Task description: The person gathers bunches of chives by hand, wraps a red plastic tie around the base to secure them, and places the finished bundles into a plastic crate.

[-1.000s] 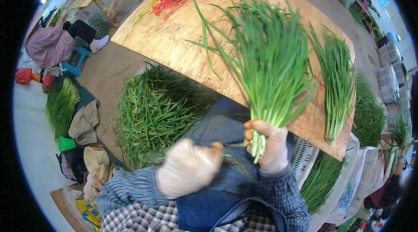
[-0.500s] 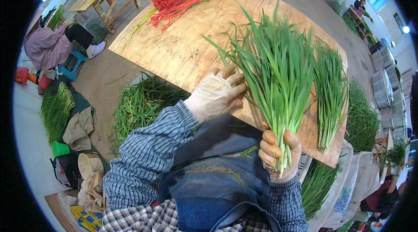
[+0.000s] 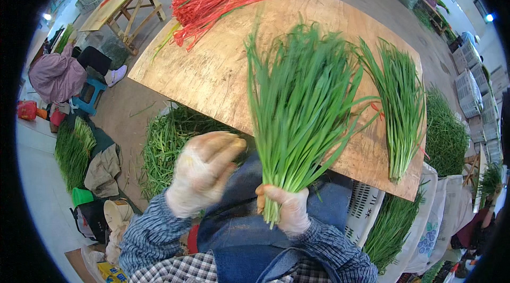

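My right hand (image 3: pixel 291 209), in a pale glove, is closed around the lower stems of a bunch of garlic chives (image 3: pixel 300 107). The stem ends stick out below the fist, and the green leaves fan upward over the wooden board (image 3: pixel 212 65); their tips are blurred. My left hand (image 3: pixel 204 169), also gloved, is apart from the bunch, off the board's near edge. Motion blurs it, but its fingers are loosely bent and spread from the thumb, with nothing visible between them. A second bunch of chives (image 3: pixel 401 107) lies on the board's right side, a bit of red tie beside it.
Red plastic ties (image 3: pixel 223 4) lie in a pile at the board's far left. Loose greens (image 3: pixel 175 139) are heaped below its left edge, with more chives (image 3: pixel 393 230) below the right. A seated person (image 3: pixel 58 73) is at left; white crates (image 3: pixel 467 91) line the right.
My right hand has brought the chive bunch left and toward me. My left hand has drawn back from beside the leaves, leftward and down off the board.
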`<action>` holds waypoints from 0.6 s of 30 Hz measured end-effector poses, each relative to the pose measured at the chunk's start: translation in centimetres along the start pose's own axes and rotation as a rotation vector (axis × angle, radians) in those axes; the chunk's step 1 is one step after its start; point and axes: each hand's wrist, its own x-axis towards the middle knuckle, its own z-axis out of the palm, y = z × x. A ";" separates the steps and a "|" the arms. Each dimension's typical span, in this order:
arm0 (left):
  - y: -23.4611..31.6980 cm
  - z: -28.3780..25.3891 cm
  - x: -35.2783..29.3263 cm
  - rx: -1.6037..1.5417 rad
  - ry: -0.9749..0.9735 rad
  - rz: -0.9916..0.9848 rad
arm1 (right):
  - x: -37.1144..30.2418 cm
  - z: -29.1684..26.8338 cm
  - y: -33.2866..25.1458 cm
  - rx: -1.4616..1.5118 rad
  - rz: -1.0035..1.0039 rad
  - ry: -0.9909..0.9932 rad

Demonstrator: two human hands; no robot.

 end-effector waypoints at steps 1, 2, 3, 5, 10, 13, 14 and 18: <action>0.7 0.5 1.3 -0.080 -0.007 0.066 | -0.1 -0.1 0.5 0.002 0.037 -0.001; 0.7 1.5 2.4 -0.104 -0.001 0.165 | -0.1 0.0 0.9 -0.008 0.026 0.016; 1.3 1.9 3.6 -0.111 -0.033 0.233 | -0.3 0.3 1.1 -0.014 0.015 0.027; 2.3 2.5 5.2 -0.076 -0.128 0.375 | -0.6 0.4 1.9 -0.009 0.000 0.040; 1.8 4.4 6.8 0.235 -0.350 0.342 | -0.7 0.2 2.0 0.002 0.026 0.080; 1.2 4.1 6.0 0.327 -0.317 0.242 | -0.7 0.1 1.9 0.012 0.064 0.086; 1.0 4.2 5.6 0.338 -0.287 0.226 | -0.6 0.1 2.0 0.037 0.073 0.087; 0.9 3.9 5.4 0.329 -0.333 0.192 | -0.5 -0.1 2.1 0.037 0.079 0.043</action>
